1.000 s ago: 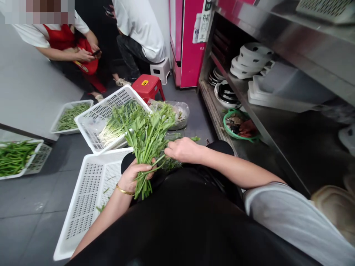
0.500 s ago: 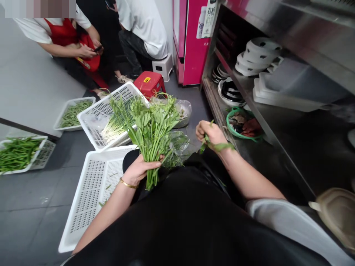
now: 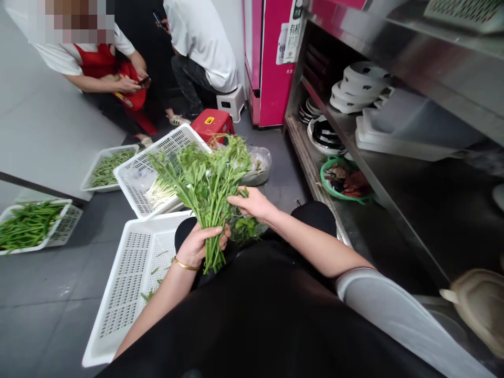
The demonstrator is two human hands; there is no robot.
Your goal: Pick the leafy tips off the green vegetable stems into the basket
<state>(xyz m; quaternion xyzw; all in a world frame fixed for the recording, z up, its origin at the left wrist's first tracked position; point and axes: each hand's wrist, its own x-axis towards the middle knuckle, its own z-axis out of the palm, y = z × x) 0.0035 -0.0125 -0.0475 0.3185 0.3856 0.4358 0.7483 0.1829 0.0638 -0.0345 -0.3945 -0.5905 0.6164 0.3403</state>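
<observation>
My left hand (image 3: 199,244) is wrapped round the lower stems of a bunch of leafy green shoots (image 3: 208,184), which stands upright above my lap, tips fanning away from me. At the bunch's right edge is my right hand (image 3: 254,203), its fingers pinched on a bit of green shoot; how much they hold is partly hidden. Below that hand, loose greens (image 3: 244,228) lie low between my knees, partly covered by the bunch. Beside my left forearm sits a white perforated basket (image 3: 126,283) with a few green scraps in it.
Ahead are another white basket (image 3: 132,191) with scallions, a red stool (image 3: 212,125) and a plastic bag (image 3: 260,165). Baskets of green beans (image 3: 112,168) and green peppers (image 3: 29,226) stand left. Metal shelving (image 3: 370,178) runs along the right. Two people sit at the back holding phones.
My right hand has moved left and inward, from beside the shelving to the bunch's edge. The leafy pieces that hung from it no longer show there. My left hand keeps its hold.
</observation>
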